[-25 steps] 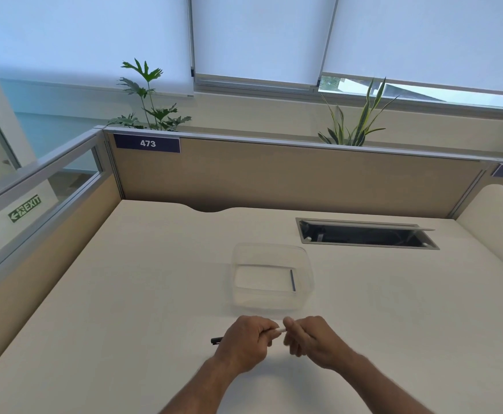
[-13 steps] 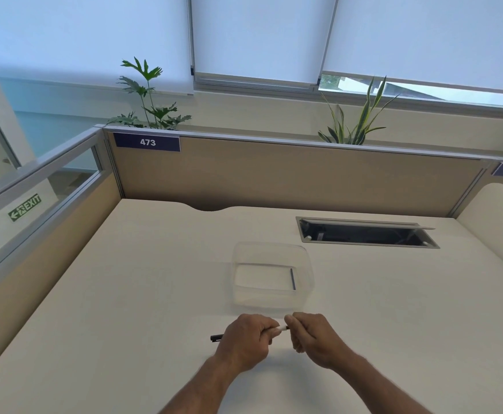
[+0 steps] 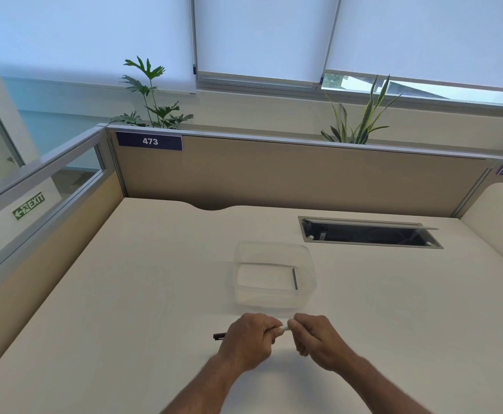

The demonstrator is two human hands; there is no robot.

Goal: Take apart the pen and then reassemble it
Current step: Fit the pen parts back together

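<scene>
pen (image 3: pixel 283 328) mostly hidden inside left hand (image 3: pixel 248 339) and right hand (image 3: pixel 316 339).

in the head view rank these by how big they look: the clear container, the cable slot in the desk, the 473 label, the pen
1. Cable slot and clear container: look alike in area; the slot lies farther away, so unranked.
2. 473 label.
3. Pen: mostly hidden in both hands, only the dark tip and a white stretch show.
</scene>
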